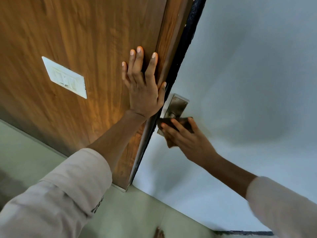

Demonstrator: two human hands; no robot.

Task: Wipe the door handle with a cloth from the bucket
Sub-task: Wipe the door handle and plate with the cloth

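A metal door handle with a silver backplate point(178, 103) is fixed to the pale grey door point(240, 83). My right hand point(187, 140) presses a dark brown cloth point(181, 123) over the lever, which the cloth and fingers mostly hide. My left hand point(144, 86) lies flat with fingers spread on the brown wooden panel point(85, 40) next to the door's black edge point(178, 66). The bucket is not in view.
A white switch plate point(66, 77) sits on the wooden panel to the left. Pale green floor tiles point(137, 212) lie below. A bare foot point(158, 233) shows at the bottom edge. Both arms wear light rolled-up sleeves.
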